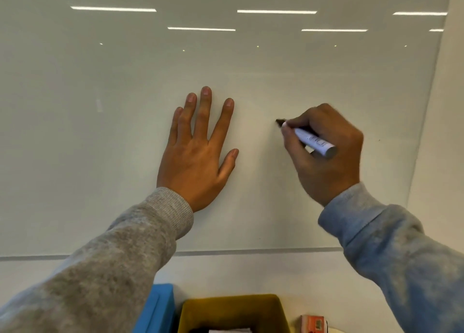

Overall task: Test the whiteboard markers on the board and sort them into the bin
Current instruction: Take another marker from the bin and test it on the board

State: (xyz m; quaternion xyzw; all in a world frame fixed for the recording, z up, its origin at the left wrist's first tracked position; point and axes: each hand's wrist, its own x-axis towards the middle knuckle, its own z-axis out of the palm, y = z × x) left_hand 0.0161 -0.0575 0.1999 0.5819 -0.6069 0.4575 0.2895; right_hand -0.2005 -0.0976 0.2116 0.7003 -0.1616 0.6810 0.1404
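A glossy whiteboard [100, 144] fills most of the view and I see no marks on it. My left hand [198, 152] lies flat against the board with fingers straight and spread. My right hand [326, 154] grips an uncapped white marker [312, 140] with a black tip. The tip points up and left and sits at the board's surface, to the right of my left hand. Below, at the bottom edge, stand a yellow bin [233, 307] and a blue bin [160, 307]; something white lies inside the yellow one, mostly cut off.
The board's lower edge [251, 252] runs across above the bins, with wall below it. An orange-red small box [313, 324] sits right of the yellow bin. The board's right edge meets a side wall [447, 131]. Ceiling lights reflect in the board's top.
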